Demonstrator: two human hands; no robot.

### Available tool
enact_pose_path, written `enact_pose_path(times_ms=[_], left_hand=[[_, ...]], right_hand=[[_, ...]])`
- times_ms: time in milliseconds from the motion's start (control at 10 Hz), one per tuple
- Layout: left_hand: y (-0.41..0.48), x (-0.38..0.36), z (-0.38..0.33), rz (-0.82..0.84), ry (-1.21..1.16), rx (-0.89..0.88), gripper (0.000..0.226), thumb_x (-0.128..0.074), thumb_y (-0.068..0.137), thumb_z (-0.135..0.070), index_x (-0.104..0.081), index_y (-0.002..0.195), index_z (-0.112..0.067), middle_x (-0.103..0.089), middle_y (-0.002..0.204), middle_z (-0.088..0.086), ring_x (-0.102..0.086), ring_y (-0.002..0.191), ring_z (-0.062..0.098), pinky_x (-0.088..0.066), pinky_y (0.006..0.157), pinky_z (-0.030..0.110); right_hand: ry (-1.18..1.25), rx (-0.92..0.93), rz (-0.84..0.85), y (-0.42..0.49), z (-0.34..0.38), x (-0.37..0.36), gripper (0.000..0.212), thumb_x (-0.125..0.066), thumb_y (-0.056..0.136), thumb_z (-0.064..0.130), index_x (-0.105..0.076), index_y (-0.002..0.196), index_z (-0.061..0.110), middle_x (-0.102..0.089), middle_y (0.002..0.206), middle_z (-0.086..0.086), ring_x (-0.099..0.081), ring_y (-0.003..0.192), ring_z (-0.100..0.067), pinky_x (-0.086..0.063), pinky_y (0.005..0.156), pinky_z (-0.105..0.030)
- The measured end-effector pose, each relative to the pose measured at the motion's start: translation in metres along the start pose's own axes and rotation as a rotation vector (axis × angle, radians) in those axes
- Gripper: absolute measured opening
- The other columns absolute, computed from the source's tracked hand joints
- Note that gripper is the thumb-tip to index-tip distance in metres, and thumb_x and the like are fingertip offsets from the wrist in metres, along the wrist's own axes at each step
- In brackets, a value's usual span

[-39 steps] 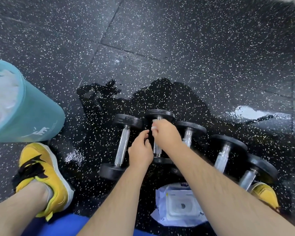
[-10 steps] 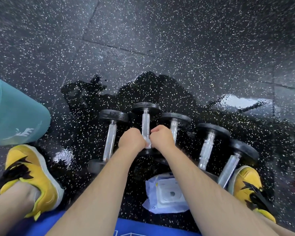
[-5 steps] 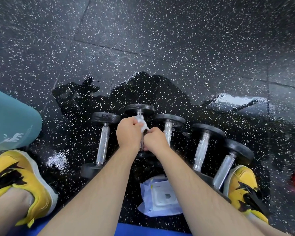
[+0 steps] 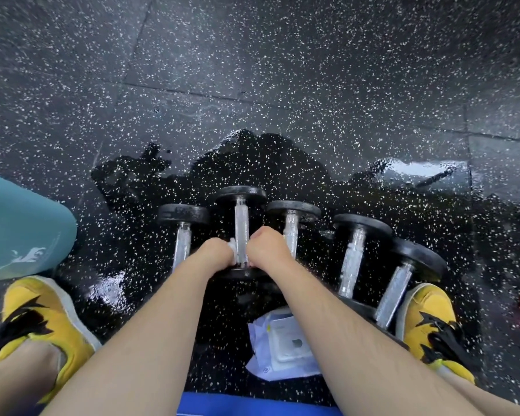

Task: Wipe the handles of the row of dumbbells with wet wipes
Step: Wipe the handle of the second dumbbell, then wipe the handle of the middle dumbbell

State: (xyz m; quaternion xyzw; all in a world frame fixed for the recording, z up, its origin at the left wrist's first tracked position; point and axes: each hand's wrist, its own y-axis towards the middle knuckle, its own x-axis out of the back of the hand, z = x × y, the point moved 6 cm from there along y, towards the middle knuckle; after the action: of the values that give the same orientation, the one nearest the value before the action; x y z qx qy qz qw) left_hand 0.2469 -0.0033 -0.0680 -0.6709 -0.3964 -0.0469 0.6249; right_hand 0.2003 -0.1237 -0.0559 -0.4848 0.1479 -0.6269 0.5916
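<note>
From the head camera we see five dumbbells lying side by side in a row on the speckled black floor (image 4: 282, 85), their chrome handles pointing away from us. We take the second dumbbell from the left (image 4: 241, 223) as our landmark; its far plate sits slightly farther out than those of its neighbours.

Our left hand (image 4: 215, 255) is curled into a fist against the left side of that dumbbell's handle, near its close end. A crumpled white wet wipe (image 4: 232, 247) shows between our left fingers and the chrome, pressed against the handle. Our right hand (image 4: 266, 249) is also closed into a fist, on the right side of the same handle, touching it at the near end; we cannot tell whether it grips the bar or the plate below.

Left of the landmark lies the first dumbbell (image 4: 183, 232). To its right lie the third (image 4: 291, 226), fourth (image 4: 354, 253) and fifth (image 4: 403, 283).

Nearer to us than the landmark, under our right forearm, lies the white pack of wet wipes (image 4: 282, 346). Well to its left stands a teal bin (image 4: 21, 229). A yellow shoe (image 4: 42, 319) sits left and another (image 4: 427, 319) just beside the fifth dumbbell.
</note>
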Motion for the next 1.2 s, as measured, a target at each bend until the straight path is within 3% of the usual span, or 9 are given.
enact_pose_path(times_ms=[100,200,300,500,700,900,1000,1100,1200], left_hand=[[-0.015,0.001,0.011,0.078,0.19,-0.069,0.038,-0.036,0.105,-0.01,-0.056,0.135,0.003,-0.058,0.139,0.019,-0.055,0.127,0.033,-0.043,0.101,0.033],[-0.004,0.003,0.024,-0.016,0.073,-0.166,0.025,-0.045,0.101,-0.012,-0.069,0.102,-0.004,-0.065,0.112,0.021,-0.062,0.104,0.033,-0.046,0.084,0.033],[-0.037,0.015,0.014,-0.098,-0.102,-0.264,0.029,-0.046,0.101,-0.02,-0.05,0.072,-0.019,-0.059,0.089,0.008,-0.053,0.082,0.023,-0.043,0.074,0.034],[-0.101,0.028,0.003,-0.006,-0.712,-0.302,0.014,-0.063,0.088,-0.027,-0.056,0.093,-0.016,-0.066,0.088,0.012,-0.064,0.07,0.022,-0.062,0.071,0.047],[-0.164,0.044,0.02,0.04,-1.068,-0.332,0.018,-0.066,0.089,0.003,-0.058,0.101,-0.008,-0.067,0.108,0.018,-0.068,0.096,0.033,-0.06,0.081,0.043],[-0.212,0.056,0.05,0.051,-1.332,-0.341,0.033,-0.061,0.09,0.004,-0.057,0.121,-0.003,-0.068,0.105,0.02,-0.067,0.081,0.029,-0.055,0.067,0.038],[-0.243,0.057,0.049,0.061,-1.241,-0.398,0.042,-0.075,0.074,0.005,-0.065,0.113,-0.005,-0.067,0.113,0.028,-0.067,0.099,0.041,-0.055,0.09,0.051],[-0.267,0.058,0.044,0.164,-1.301,-0.457,0.038,-0.068,0.082,0.012,-0.061,0.118,0.0,-0.068,0.109,0.03,-0.067,0.093,0.038,-0.055,0.088,0.049],[-0.288,0.06,0.052,0.183,-1.445,-0.474,0.032,-0.057,0.093,0.01,-0.053,0.124,0.0,-0.067,0.1,0.021,-0.066,0.083,0.029,-0.054,0.072,0.04]], right_hand=[[-0.183,0.072,0.021,-0.012,0.008,-0.001,0.016,-0.045,0.086,0.0,-0.053,0.083,0.014,-0.051,0.08,-0.001,-0.05,0.073,-0.021,-0.035,0.053,-0.029],[-0.303,0.132,0.071,-0.029,0.016,0.0,0.016,-0.048,0.091,0.003,-0.056,0.079,0.011,-0.056,0.08,-0.003,-0.055,0.077,-0.023,-0.045,0.058,-0.03],[-0.232,0.188,0.059,-0.049,0.024,0.009,0.021,-0.047,0.095,0.014,-0.067,0.091,0.012,-0.066,0.092,-0.005,-0.06,0.084,-0.024,-0.049,0.072,-0.03],[0.18,0.275,-0.136,-0.111,0.031,0.039,0.042,-0.06,0.093,0.054,-0.05,0.073,0.019,-0.052,0.068,0.005,-0.05,0.063,-0.015,-0.037,0.053,-0.027],[0.439,0.278,-0.154,-0.166,0.022,0.05,0.021,-0.055,0.098,0.026,-0.071,0.091,0.015,-0.075,0.09,-0.01,-0.075,0.082,-0.03,-0.062,0.077,-0.047],[0.633,0.254,-0.11,-0.225,0.01,0.041,0.023,-0.048,0.09,-0.004,-0.065,0.1,0.008,-0.067,0.098,-0.01,-0.063,0.08,-0.021,-0.06,0.077,-0.043],[0.628,0.327,-0.005,-0.252,0.013,0.034,0.021,-0.059,0.085,0.013,-0.065,0.105,0.014,-0.062,0.089,-0.002,-0.056,0.072,-0.014,-0.047,0.062,-0.03],[0.546,0.445,0.013,-0.268,0.017,0.039,0.02,-0.074,0.086,0.031,-0.073,0.101,0.017,-0.071,0.085,0.003,-0.061,0.071,-0.01,-0.048,0.064,-0.026],[0.55,0.496,-0.09,-0.282,0.017,0.048,0.015,-0.067,0.096,0.023,-0.073,0.083,0.017,-0.071,0.075,0.006,-0.062,0.071,-0.013,-0.049,0.066,-0.03]])
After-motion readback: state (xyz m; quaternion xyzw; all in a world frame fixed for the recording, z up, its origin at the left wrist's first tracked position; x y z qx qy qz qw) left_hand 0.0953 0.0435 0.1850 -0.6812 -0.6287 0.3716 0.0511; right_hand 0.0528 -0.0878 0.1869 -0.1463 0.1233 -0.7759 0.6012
